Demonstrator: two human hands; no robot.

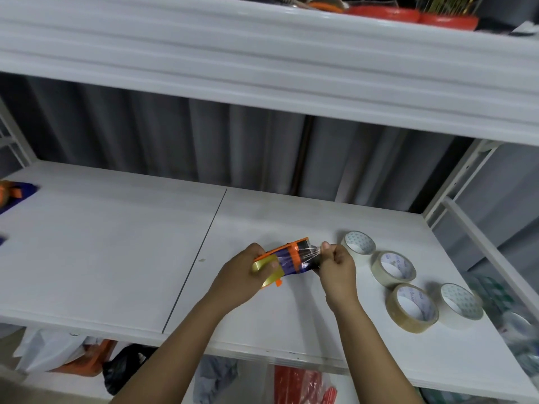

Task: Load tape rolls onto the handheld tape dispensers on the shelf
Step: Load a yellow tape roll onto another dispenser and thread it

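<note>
Counts, ref = white shelf board (pixel 116 258): hands x2, left hand (pixel 242 275) + right hand (pixel 338 266), both over board's front-centre; tape dispenser (pixel 291 258) x1 orange/blue, between the hands; yellowish tape roll (pixel 267 272) x1 on that dispenser, under left hand; loose tape rolls x4 on board's right end: white roll (pixel 358 247) nearest the hands, cream roll (pixel 393 268) next, tan roll (pixel 412 307) closer to front edge, white roll no. 2 (pixel 460 306) furthest right; second orange/blue item (pixel 14 193) x1 at board's far-left edge, cut off by frame, prob. another dispenser, can't confirm; red tubs (pixel 414 16) x2 on level above board.
</note>
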